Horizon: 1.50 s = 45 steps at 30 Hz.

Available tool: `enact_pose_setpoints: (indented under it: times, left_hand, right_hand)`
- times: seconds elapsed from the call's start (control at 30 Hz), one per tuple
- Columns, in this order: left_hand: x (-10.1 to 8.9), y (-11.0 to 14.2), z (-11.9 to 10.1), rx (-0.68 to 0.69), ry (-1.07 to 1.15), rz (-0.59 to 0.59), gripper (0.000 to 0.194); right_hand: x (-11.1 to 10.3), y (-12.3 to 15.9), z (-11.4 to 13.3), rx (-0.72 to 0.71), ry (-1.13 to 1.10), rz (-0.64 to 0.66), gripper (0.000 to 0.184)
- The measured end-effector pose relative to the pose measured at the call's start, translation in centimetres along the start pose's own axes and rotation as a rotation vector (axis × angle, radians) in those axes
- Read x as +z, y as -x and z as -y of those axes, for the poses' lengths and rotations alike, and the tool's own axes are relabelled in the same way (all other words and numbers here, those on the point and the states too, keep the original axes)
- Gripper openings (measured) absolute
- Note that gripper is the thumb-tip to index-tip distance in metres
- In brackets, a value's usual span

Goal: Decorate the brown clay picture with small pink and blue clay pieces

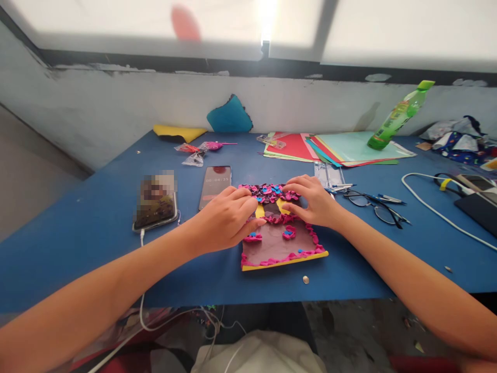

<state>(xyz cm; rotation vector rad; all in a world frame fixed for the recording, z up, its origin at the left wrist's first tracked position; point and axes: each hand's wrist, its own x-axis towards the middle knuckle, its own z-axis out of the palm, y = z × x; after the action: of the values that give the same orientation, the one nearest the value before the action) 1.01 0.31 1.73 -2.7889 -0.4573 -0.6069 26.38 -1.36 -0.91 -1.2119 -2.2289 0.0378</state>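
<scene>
A brown panel (277,242) with a yellow lower edge lies on the table in front of me. Ruffled pink clay-like trim borders it, and a cluster of pink, dark and blue clay-like flowers (272,192) covers its far end. My left hand (229,215) rests over the panel's left side, fingers bent and thumb stretched apart from them across the surface. On the far right side, my right hand (312,202) touches the panel near the flowers, its fingers spread and thumb apart. Both palms' undersides are hidden.
Beyond my left hand lies a phone showing a timer (215,181); another phone (157,202) is plugged into a white cable. Eyeglasses (375,204) and pens lie right. Coloured sheets (291,146) and a tilted green bottle (399,119) are at the back. A small round piece (306,280) sits near the front edge.
</scene>
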Motion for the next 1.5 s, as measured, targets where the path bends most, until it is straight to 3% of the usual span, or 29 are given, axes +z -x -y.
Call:
enact_pose_setpoints:
  times: [0.2, 0.6, 0.8, 0.93, 1.07, 1.23, 1.5]
  left_hand:
    - [0.1, 0.0, -0.1, 0.010, 0.012, -0.001, 0.038]
    - [0.3, 0.0, 0.0, -0.002, 0.000, 0.015, 0.039]
    - [0.0, -0.1, -0.3, -0.110, 0.198, 0.065, 0.032]
    - [0.0, -0.2, -0.7, -0.267, 0.546, 0.095, 0.030]
    - [0.1, -0.2, -1.4, -0.393, 0.811, 0.131, 0.033]
    - [0.3, -0.2, -2.0, -0.394, 0.902, 0.154, 0.039]
    - [0.0, -0.4, -2.2, -0.359, 0.986, 0.196, 0.042]
  right_hand:
    - [0.4, 0.2, -0.6, -0.050, 0.117, 0.076, 0.033]
    - [0.7, 0.2, 0.0, 0.013, 0.208, 0.207, 0.046]
    - [0.6, 0.0, -0.4, 0.010, 0.102, 0.023, 0.037]
    - [0.5, 0.0, 0.9, -0.131, 0.098, -0.162, 0.018]
    - [0.7, 0.0, 3.6, -0.273, -0.011, -0.232, 0.014]
    - [1.3, 0.2, 5.7, -0.348, -0.096, -0.296, 0.010]
    - [1.2, 0.5, 6.1, -0.391, -0.087, -0.295, 0.010]
